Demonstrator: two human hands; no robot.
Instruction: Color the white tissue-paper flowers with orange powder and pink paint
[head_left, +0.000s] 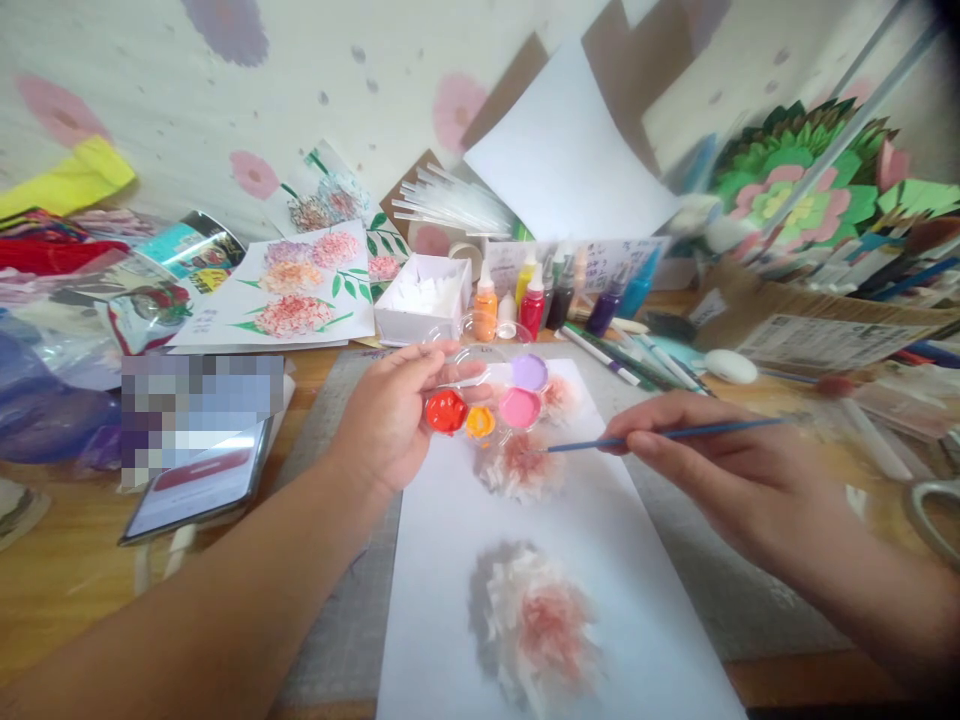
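Holding the palette (495, 386) in our left hand (396, 408), we pinch the brush (585, 445) in our right hand (701, 450), its tip just below the pink paint (520, 408). Whether the bristles touch the middle flower (525, 472), we cannot tell. Nearer us, another flower (546, 630), reddish at its heart, lies on the white paper (427, 580).

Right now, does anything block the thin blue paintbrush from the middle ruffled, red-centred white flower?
Nothing visible stands between the tip of the thin blue paintbrush and the middle ruffled, red-centred white flower. The round clear plastic palette in the left hand overlaps only the flower's far edge in this view; whether the tip touches is unclear.
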